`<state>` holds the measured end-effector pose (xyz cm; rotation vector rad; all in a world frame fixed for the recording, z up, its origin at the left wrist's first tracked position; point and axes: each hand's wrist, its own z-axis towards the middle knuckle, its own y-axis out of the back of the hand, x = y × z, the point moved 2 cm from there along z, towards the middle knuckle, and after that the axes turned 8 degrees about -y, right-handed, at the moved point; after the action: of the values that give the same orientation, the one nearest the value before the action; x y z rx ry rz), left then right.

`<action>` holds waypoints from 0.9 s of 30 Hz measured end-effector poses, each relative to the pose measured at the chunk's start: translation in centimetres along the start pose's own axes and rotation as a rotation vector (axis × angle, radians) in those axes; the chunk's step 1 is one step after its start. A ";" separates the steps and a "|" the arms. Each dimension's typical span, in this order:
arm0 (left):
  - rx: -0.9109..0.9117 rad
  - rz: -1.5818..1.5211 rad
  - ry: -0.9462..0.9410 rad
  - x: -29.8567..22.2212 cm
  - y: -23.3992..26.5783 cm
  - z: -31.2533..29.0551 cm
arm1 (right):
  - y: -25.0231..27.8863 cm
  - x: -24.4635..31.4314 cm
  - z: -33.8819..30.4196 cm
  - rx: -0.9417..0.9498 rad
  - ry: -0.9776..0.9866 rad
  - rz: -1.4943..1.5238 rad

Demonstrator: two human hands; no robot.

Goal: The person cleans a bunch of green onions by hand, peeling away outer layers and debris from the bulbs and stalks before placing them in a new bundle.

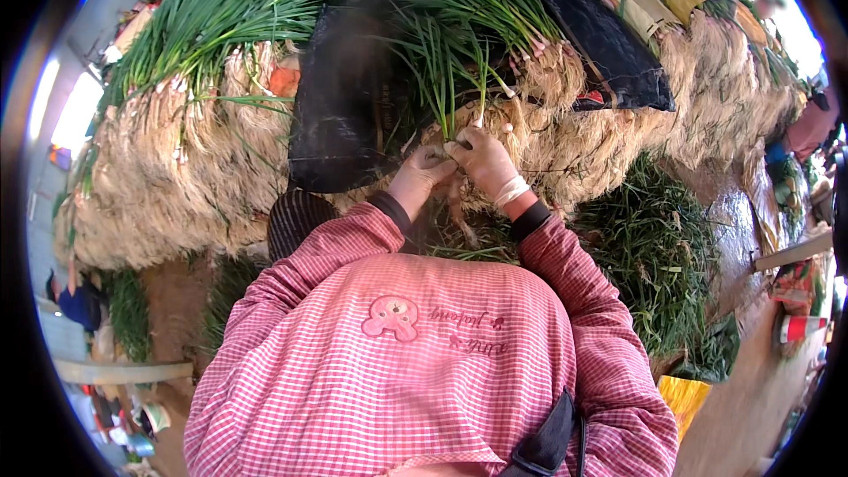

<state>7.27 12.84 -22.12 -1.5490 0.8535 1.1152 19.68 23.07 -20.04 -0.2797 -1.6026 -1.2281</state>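
Pink checked smock (389, 371), hands (481, 159) together, green onion (448, 124) between their fingertips

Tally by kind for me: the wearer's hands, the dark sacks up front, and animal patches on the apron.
Hands: 2 (left hand, right hand)
Dark sacks: 2 (left sack, right sack)
Pink animal patch: 1
Total: 5
Green-leaved plants overlap too much to count.

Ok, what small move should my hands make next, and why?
Perhaps steady the green stalk with your left hand and gently draw your right hand away to strip loose outer leaf: the fingers of both hands meet at the stalk's lower end, and loose green leaves lie heaped below, to the right.
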 end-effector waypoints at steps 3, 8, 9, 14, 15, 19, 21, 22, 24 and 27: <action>0.071 -0.021 -0.008 1.0 2.4 1.0 | -2.1 -1.2 0.2 -0.140 0.058 0.030; 0.192 -0.261 0.068 -0.4 4.4 0.1 | 0.1 -2.3 -0.4 -0.247 -0.147 0.467; 0.160 -0.285 0.108 -0.6 4.7 0.2 | 0.2 -2.7 -1.1 -0.048 -0.175 0.189; 0.244 -0.355 0.232 -0.3 8.1 -0.3 | -1.9 0.3 -5.2 0.485 -0.058 -0.842; 0.267 -0.330 0.220 -0.2 8.5 -0.6 | -2.6 0.4 -5.0 0.316 0.022 -0.749; 0.378 -0.331 0.189 -1.3 8.7 -1.1 | -5.3 5.0 -2.8 0.049 0.240 -0.536; 0.386 -0.380 0.235 -0.9 10.0 -1.0 | -7.1 5.3 -1.8 0.150 0.297 -0.594; 0.388 -0.407 0.254 -1.0 10.3 -1.1 | -7.4 5.4 -1.6 0.143 0.357 -0.578; 0.357 -0.479 0.303 -1.0 10.6 -1.3 | -7.5 5.5 -1.2 0.129 0.475 -0.545; 0.387 -0.491 0.308 -0.7 11.1 -1.8 | -7.8 7.2 -1.6 0.116 0.324 -0.750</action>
<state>-2.71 8.38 -24.89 -1.5034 0.7740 0.3393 12.17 15.54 -18.65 0.6243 -1.5212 -1.6193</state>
